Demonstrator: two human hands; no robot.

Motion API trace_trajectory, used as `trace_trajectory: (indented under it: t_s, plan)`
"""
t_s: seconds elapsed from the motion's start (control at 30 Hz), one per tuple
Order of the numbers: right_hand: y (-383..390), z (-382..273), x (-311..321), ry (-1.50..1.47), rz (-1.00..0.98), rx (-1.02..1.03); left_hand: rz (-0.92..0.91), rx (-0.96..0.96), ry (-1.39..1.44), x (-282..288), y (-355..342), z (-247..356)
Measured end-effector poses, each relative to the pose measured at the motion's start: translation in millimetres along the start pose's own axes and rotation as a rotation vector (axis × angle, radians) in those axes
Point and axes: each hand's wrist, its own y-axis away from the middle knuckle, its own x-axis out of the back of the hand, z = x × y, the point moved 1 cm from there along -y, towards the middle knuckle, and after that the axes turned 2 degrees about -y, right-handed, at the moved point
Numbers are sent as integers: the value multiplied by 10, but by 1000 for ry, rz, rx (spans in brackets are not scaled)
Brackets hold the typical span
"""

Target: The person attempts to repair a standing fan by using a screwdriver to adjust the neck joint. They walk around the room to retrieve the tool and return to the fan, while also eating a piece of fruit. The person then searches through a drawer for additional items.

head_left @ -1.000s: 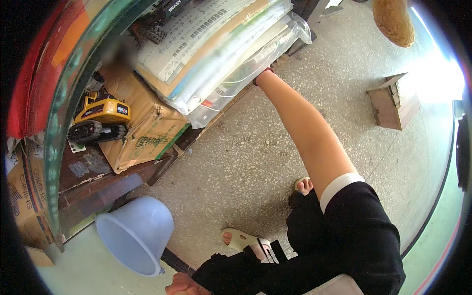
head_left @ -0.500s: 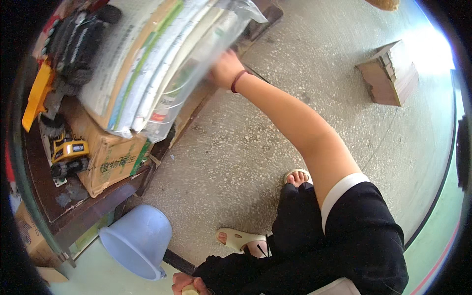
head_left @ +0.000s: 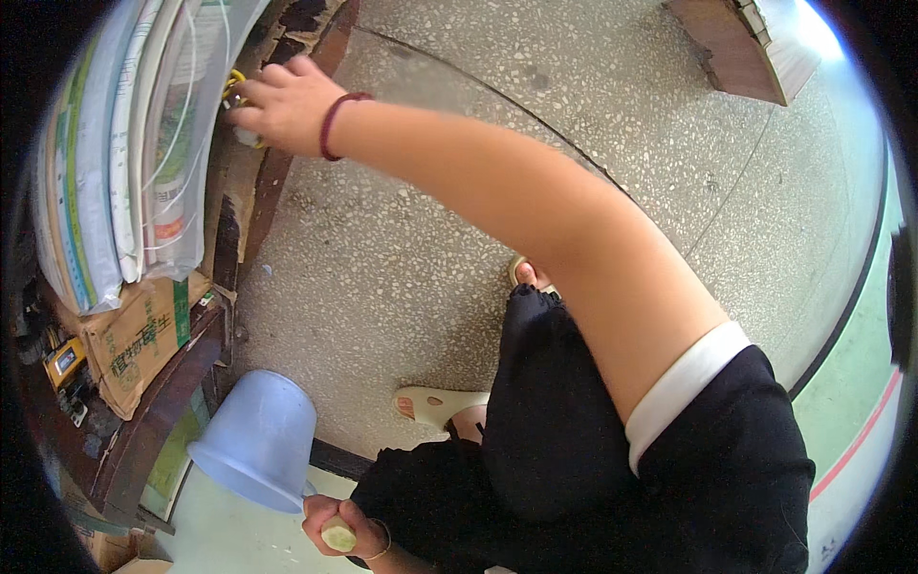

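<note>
My right hand [head_left: 282, 105], wearing a dark red band at the wrist, reaches to the ledge [head_left: 251, 201] beside the bagged stack of papers [head_left: 124, 163]. Its fingers are spread and slightly bent over a small yellow-and-silver object [head_left: 233, 88], partly hidden by them; whether they touch it is unclear. At the bottom, my left hand [head_left: 339, 526] is closed around a pale green, cucumber-like piece [head_left: 338, 535], just below the blue bucket [head_left: 253, 435].
A worn cardboard box [head_left: 134, 344] and a yellow toy vehicle [head_left: 65, 364] sit on the dark shelf beneath the stack. A brown wooden block [head_left: 727, 57] stands on the speckled floor [head_left: 402, 287] at upper right. My sandalled foot [head_left: 430, 407] is near the bucket.
The view has shifted, with the stack now at far left. My right hand has moved out from under the plastic bag to the yellow object. My left hand with the green piece shows more fully.
</note>
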Motion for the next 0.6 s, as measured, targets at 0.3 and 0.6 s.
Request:
trace_trajectory:
  t_s: [0.3, 0.6]
  plan:
    - [-106, -321, -208, -365, 298, -20, -106, -116, -101, -3, 64, 46]
    - [-457, 369, -37, 162, 427, -503, -160, -149, -150, -58, -6, 85]
